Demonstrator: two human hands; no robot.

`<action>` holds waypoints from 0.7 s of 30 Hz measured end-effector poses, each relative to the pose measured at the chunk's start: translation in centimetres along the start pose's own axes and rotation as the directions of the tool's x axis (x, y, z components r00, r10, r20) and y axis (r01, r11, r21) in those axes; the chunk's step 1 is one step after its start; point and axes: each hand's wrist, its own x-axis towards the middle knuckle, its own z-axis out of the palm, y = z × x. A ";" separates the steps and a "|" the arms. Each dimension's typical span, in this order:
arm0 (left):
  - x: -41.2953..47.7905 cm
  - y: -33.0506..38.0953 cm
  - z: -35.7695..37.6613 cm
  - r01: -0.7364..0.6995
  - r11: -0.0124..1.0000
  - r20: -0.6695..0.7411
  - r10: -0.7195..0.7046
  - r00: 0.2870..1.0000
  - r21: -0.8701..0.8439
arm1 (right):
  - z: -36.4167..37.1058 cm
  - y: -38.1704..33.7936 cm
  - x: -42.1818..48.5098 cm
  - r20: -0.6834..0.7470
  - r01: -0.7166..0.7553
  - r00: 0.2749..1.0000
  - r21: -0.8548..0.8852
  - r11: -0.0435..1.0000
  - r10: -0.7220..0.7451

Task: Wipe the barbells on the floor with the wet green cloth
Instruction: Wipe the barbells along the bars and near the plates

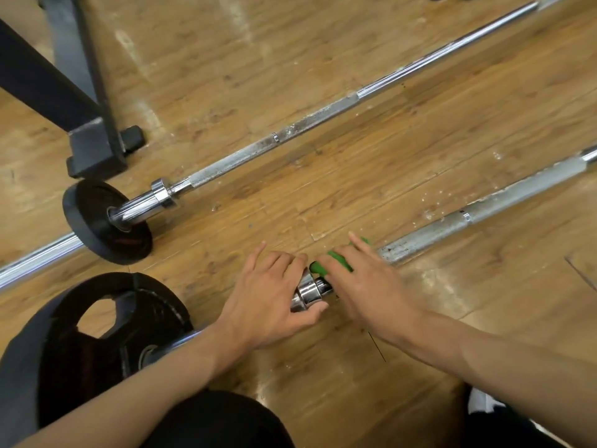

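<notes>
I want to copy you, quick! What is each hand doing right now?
Left hand: closed, gripping the near barbell at its chrome collar.
Right hand: closed, holding the green cloth around that bar.

The nearer barbell (468, 218) lies on the floor (323, 176) before the farther barbell (323, 113), your left hand (274, 295) on its collar (308, 291), right hand (365, 286) just right, over the cloth (318, 267).
</notes>
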 end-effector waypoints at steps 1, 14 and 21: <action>0.0 0.0 -0.1 0.006 1.000 -0.002 -0.006 1.000 -0.002 | -0.1 0.3 0.2 0.013 0.064 0.998 0.006 0.998 -0.064; 0.2 -0.7 -0.4 0.058 0.998 0.003 -0.058 0.998 0.014 | -2.3 2.4 0.6 -0.093 -0.152 0.984 -0.012 0.988 0.150; 0.5 -0.6 -0.5 0.058 0.998 -0.006 -0.058 0.998 0.020 | -1.6 2.4 1.0 -0.027 0.041 0.999 -0.026 0.999 -0.041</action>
